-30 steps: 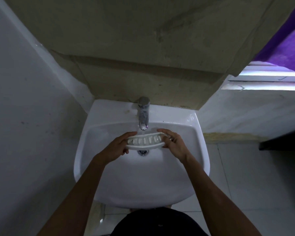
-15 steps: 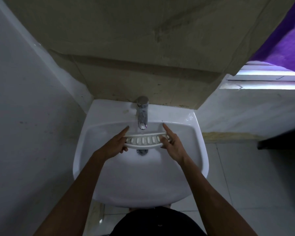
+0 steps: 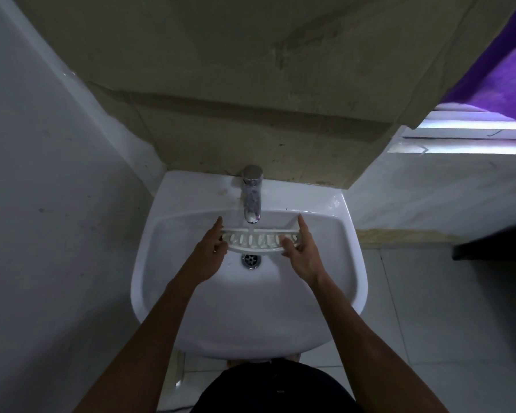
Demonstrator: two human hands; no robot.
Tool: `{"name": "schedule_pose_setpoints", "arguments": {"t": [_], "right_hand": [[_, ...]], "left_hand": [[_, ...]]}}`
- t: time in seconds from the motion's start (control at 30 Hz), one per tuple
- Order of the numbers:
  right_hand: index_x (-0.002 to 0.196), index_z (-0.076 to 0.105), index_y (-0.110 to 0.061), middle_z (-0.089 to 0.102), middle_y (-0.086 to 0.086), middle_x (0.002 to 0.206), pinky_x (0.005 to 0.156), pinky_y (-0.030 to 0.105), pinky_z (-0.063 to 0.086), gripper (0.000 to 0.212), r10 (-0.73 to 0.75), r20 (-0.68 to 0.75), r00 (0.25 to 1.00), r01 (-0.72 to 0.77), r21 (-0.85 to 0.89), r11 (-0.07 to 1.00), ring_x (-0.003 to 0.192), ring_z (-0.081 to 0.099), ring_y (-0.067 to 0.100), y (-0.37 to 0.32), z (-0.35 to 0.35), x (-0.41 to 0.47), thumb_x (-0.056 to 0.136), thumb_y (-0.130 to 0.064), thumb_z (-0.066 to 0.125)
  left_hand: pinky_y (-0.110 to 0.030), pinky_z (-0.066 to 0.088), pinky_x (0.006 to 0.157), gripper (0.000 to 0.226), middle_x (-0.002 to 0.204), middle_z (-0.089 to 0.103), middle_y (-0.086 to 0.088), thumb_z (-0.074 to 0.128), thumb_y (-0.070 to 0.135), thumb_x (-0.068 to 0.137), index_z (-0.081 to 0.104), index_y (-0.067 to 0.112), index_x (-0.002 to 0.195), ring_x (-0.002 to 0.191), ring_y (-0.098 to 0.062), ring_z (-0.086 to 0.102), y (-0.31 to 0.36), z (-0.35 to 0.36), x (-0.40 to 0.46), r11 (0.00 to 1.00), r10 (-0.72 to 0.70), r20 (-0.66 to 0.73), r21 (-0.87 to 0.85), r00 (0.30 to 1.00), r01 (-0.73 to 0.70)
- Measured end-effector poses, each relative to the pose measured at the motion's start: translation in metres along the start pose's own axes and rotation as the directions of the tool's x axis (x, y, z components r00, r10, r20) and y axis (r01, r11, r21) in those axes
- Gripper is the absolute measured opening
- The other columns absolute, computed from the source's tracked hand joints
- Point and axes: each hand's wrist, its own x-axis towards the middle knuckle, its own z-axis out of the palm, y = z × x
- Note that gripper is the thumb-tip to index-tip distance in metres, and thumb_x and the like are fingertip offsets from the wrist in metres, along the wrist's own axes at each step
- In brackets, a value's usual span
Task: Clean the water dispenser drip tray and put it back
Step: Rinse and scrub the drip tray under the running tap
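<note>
- Between the two hands, over the white sink (image 3: 191,308): the drip tray (image 3: 258,242), white and slotted, was held level just under the tap (image 3: 252,193) spout.
- Left hand (image 3: 210,248) held the tray's left end; index finger straight along the far edge, other fingers curled beneath.
- Right hand (image 3: 303,251) held the right end; index finger straight, thumb lying on the slots.
- Drain (image 3: 251,259) lay just nearer than the fingertips, below the tray.
</note>
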Motion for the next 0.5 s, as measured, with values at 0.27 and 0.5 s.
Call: {"name": "schedule_pose_setpoints", "arguments": {"t": [0.27,0.5], "right_hand": [[0.151,0.005,-0.056,0.058,0.013,0.132,0.089,0.048,0.059,0.085,-0.081,-0.014,0.997,0.082,0.03,0.996,0.111,0.066,0.024,-0.011,-0.005,-0.011,0.087,-0.058,0.062],[0.149,0.011,-0.059,0.055,0.015,0.126,0.086,0.052,0.059,0.08,-0.085,-0.034,0.996,0.084,-0.033,0.996,0.107,0.064,0.03,-0.008,-0.005,-0.012,0.084,-0.066,0.057]], "left_hand": [[-0.021,0.036,0.091,0.074,0.128,0.037,0.011,0.058,0.031,0.095,0.014,0.023,0.155,0.112,-0.009,0.047,0.006,0.004,-0.002,1.0,-0.015,-0.016,-0.005,1.0,0.015],[-0.026,0.047,0.077,0.048,0.123,0.058,0.0,0.043,0.015,0.101,0.034,0.021,0.148,0.077,-0.014,0.066,-0.012,0.003,0.008,0.999,0.013,-0.049,-0.034,0.999,-0.015]]}}
